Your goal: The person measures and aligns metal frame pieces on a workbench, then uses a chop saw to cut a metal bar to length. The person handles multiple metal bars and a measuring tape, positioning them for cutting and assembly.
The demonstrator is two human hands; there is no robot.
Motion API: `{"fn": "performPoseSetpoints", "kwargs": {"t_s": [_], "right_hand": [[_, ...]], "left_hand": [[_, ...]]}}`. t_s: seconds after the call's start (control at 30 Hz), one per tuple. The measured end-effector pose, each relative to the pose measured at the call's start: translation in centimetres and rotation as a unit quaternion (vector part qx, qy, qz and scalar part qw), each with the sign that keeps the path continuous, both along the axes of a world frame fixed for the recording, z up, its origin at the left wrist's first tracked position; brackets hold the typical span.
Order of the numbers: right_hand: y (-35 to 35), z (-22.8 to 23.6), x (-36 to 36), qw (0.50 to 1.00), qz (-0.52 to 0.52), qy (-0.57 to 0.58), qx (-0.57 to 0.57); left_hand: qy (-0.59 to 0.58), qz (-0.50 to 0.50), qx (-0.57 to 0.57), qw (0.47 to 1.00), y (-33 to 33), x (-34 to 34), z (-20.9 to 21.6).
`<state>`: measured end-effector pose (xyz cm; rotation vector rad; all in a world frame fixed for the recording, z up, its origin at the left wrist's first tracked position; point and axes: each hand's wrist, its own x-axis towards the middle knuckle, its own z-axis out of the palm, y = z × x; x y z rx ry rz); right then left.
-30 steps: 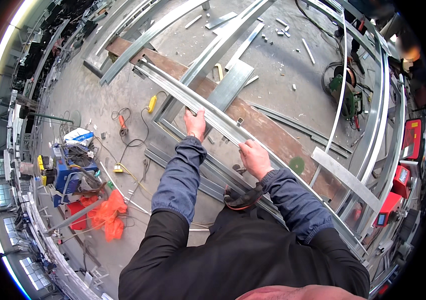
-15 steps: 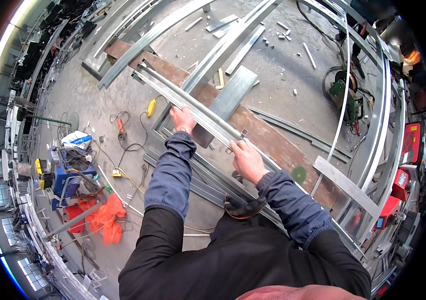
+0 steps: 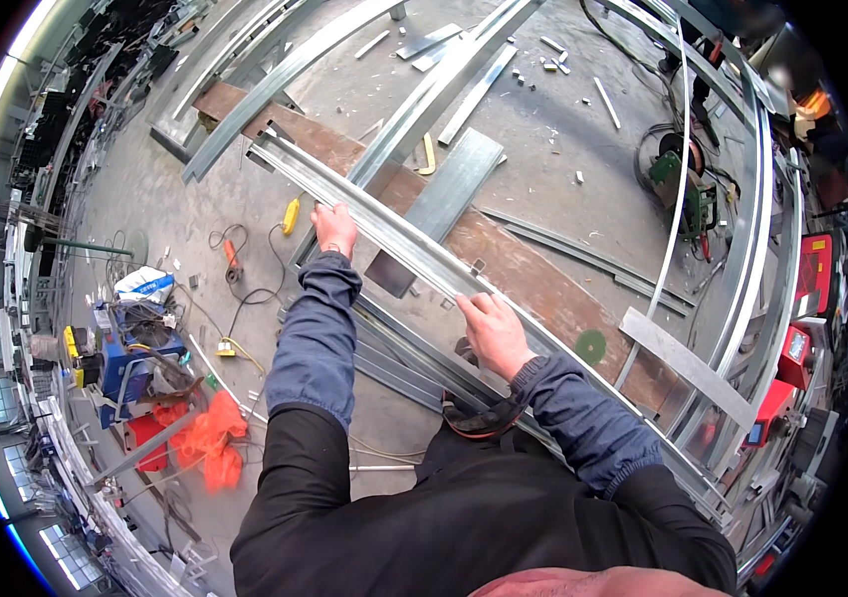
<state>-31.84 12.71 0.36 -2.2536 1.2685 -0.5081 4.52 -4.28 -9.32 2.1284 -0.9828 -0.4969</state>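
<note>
A long silvery metal channel [image 3: 384,221] runs diagonally in front of me, from the upper left down to the right. My left hand [image 3: 334,229] is closed on its near edge, left of the middle, fingers curled over the rim. Farther right, my right hand [image 3: 494,333] grips the same near edge with bent fingers; the thumb side is partly hidden. Under the channel lies a rusty brown steel beam [image 3: 514,264]. A wide galvanized plate [image 3: 459,179] sticks out beyond it. A small square tube end [image 3: 478,267] shows by the channel's far edge.
More metal profiles [image 3: 394,363] lie near my feet. An orange angle grinder [image 3: 233,264], a yellow tool [image 3: 291,216] and cords are on the floor at left, near a blue machine [image 3: 130,353] and orange netting [image 3: 213,438]. Red machines [image 3: 814,274] stand at right; offcuts lie beyond.
My left hand has slid left along the channel, and the right hand has shifted slightly nearer. The channel seems rolled a little, showing more of its inner face. The view has shifted slightly.
</note>
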Motion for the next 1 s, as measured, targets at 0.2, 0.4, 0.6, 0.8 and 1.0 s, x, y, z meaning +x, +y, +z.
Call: {"fn": "performPoseSetpoints", "kwargs": {"t_s": [0.2, 0.4, 0.6, 0.8, 1.0], "right_hand": [[-0.5, 0.1, 0.5, 0.999, -0.007, -0.035, 0.007], [-0.4, -2.0, 0.6, 0.998, -0.021, -0.031, 0.048], [-0.3, -3.2, 1.4, 0.996, -0.074, -0.044, 0.036], [-0.6, -3.8, 1.3, 0.993, -0.090, -0.049, 0.065], [-0.9, -3.5, 1.4, 0.993, -0.077, -0.046, 0.081]], "left_hand": [[0.047, 0.018, -0.012, 0.999, -0.9, 0.8, -0.4], [0.091, 0.030, -0.033, 0.995, -1.2, 0.4, 0.1], [0.143, 0.043, -0.025, 0.989, -1.2, 0.7, 1.4], [0.168, 0.034, -0.043, 0.984, -1.1, 0.0, 2.1], [0.071, 0.048, -0.068, 0.994, -0.9, 2.7, -0.6]]}}
